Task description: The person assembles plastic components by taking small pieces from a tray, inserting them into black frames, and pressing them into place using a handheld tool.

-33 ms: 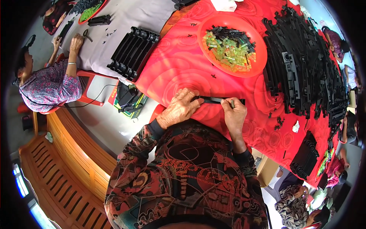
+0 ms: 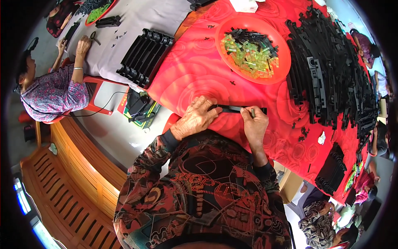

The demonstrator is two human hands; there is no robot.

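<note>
A narrow black plastic strip lies crosswise at the near edge of the red-covered table, in front of my body. My left hand closes its fingers on the strip's left end. At its right part, my right hand is closed in a pinch. A small olive-grey piece stands out between that hand's fingertips, over the strip; its lower end is hidden. Beyond my hands, a red-orange round tray holds yellow-green translucent pieces and small black parts.
To the right lies a big heap of black strips. Black strips stand in a row at the left, and another stack is at the near right. Small black clips are scattered about. A co-worker sits at the left by a wooden bench.
</note>
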